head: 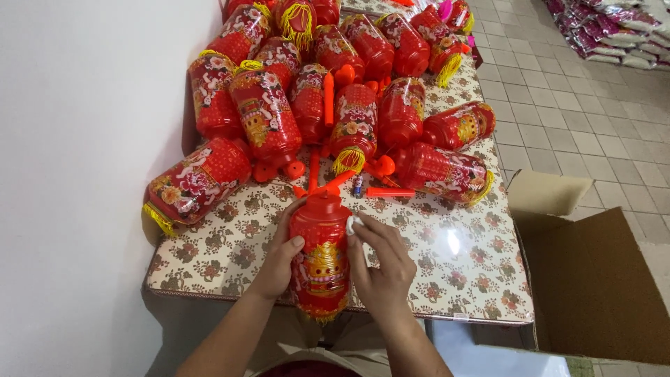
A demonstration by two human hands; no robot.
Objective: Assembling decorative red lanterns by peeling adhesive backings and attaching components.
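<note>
- Red plastic, wrapped in clear film, is what most of the table point(447, 279) carries: a heap of lanterns point(335, 84) lies along its far half, against the white wall point(77, 174).
- At the left edge one lantern point(197, 181) lies on its side, its yellow fringe hanging over the table's rim.
- The left hand point(279, 262) wraps round the left side of the upright lantern point(321, 262) at the near edge; its grip is clenched on the lantern's body, thumb across the front.
- That lantern stands between both hands, its orange cap up and its gold picture facing the camera.
- The right hand point(380, 269) rests on the lantern's right side and pinches a small white piece point(353, 223) near the top; I cannot tell what the piece is.
- Orange sticks point(391, 191) and caps point(294, 169) lie loose just behind the held lantern, beside a small battery-like item point(357, 185).
- At the right, an open cardboard box point(593, 279) stands on the tiled floor point(558, 105).
- By the look of it, one lantern is in hand and the many in the heap are untouched.
</note>
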